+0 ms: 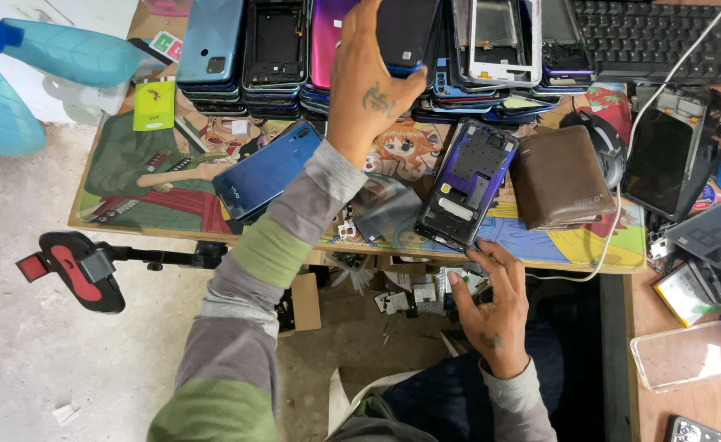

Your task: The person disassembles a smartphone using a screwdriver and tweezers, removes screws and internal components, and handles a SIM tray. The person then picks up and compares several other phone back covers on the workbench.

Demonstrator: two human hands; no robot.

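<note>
Left hand [368, 90] reaches far, fingers closed on a dark phone back [405, 29] atop the stacked covers [274, 49]; right hand [495, 307] rests open, steadying the purple phone frame [468, 182].

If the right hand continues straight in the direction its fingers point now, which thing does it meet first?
The right hand points up and slightly left toward the table edge. First in that line is the opened purple phone frame, whose lower corner lies just beyond the fingertips. They may already be touching it; depth is unclear from the head view.
</note>
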